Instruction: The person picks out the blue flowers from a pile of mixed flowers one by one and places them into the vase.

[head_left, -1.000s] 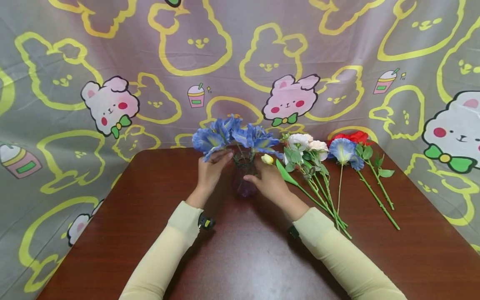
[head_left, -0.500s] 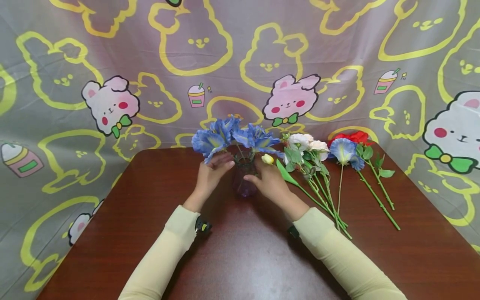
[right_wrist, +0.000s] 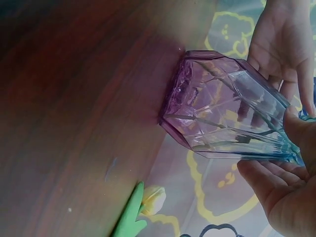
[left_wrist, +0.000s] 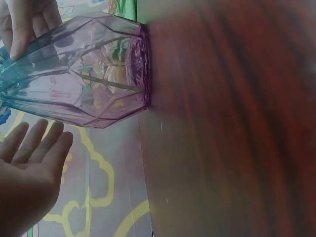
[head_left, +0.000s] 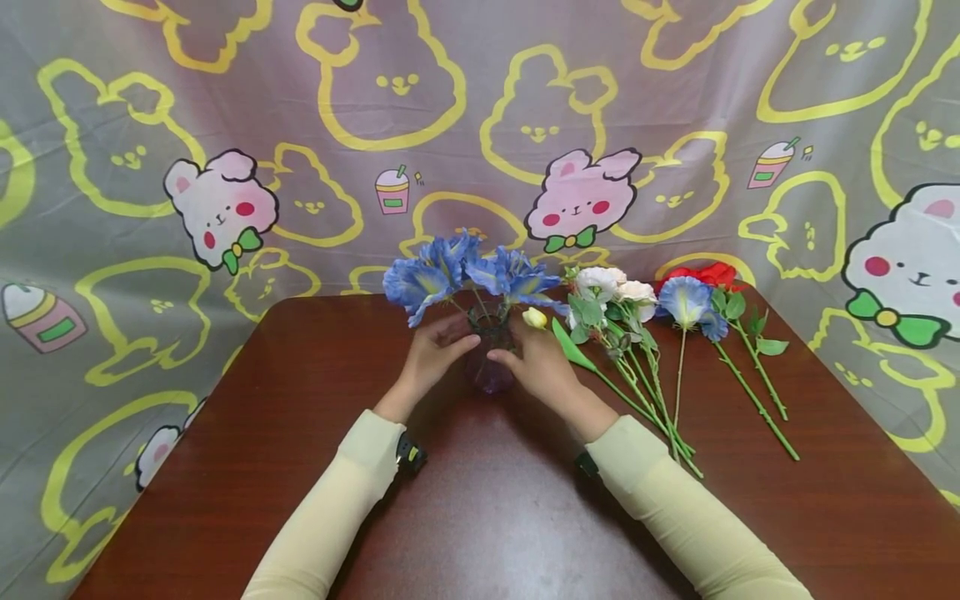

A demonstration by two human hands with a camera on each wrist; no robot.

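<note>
A faceted glass vase, purple at the base and blue-green toward the neck, stands upright on the table with blue artificial irises in it. Their stems show through the glass in both wrist views. My right hand holds the vase near its neck, thumb on the near side and fingers behind. On the other side my left hand is close to the vase, its fingers extended. In the left wrist view, a gap separates the fingers of the left hand from the glass.
Right of the vase, a yellow tulip, white flowers, another blue iris and red flowers lie on the brown table. A cartoon-print cloth hangs behind the table.
My left hand has come down from beneath the blue petals to beside the vase's neck. The right hand stays on the vase, and the flowers keep their places.
</note>
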